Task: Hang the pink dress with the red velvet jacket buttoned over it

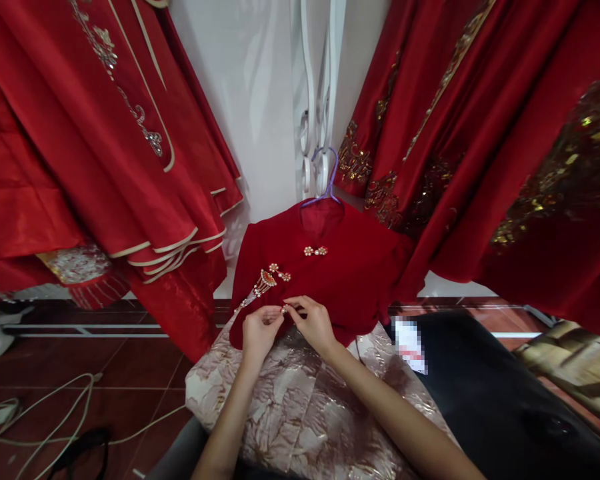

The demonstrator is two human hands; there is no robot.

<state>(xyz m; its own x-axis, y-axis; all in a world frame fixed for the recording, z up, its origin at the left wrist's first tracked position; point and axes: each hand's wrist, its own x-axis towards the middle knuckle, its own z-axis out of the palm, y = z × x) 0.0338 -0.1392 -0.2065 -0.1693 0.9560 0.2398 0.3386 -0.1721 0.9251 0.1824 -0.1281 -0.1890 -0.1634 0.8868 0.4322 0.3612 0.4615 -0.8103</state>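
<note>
A red jacket (360, 273) with a stand collar hangs from a purple hanger (334, 175), its lower part lying over pale floral brocade cloth (300, 413). Gold and pearl flower clasps (315, 251) sit below the collar, and a jeweled tassel ornament (265, 283) lies on the left chest. My left hand (262, 330) and my right hand (311, 323) meet at the jacket's lower front. Both pinch a small pearl clasp (284, 309) between thumb and fingertips. The fingers partly hide it.
Red embroidered garments (145, 167) hang at the left, and more with gold sequins (460, 133) hang at the right. A black surface (480, 380) holds a white label (409, 343). Pale cables (80, 413) lie on the tiled floor (140, 370). White ornamental metalwork (307, 73) stands behind.
</note>
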